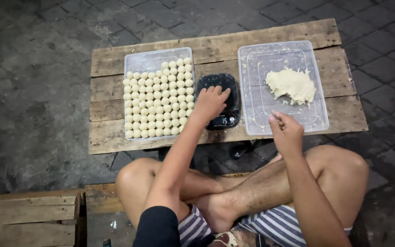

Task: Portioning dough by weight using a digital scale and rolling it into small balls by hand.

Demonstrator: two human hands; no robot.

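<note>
The left hand (210, 101) is resting over the small black kitchen scale (219, 99) in the middle of the frame, fingers curled down onto its platform; whatever sits under the fingertips is hidden, so I cannot tell whether it is gripping a piece or only touching the plate. The right hand (286, 131) is hovering at the lower edge of the clear tray (318, 120) on the right of the frame, fingertips pinched together, perhaps on a small bit of dough, though that is too small to make out.

The lump of pale dough (291, 85) is lying inside that right tray, up and slightly right of the right hand and well apart from the left, so the right hand is clearly the nearer one. Its long axis is running roughly left to right across the tray.

Left of the scale, a second clear tray (136, 59) is holding close rows of small dough balls (157, 100), just beside the left hand. Everything is sitting on a low wooden plank table (216, 45)
</note>
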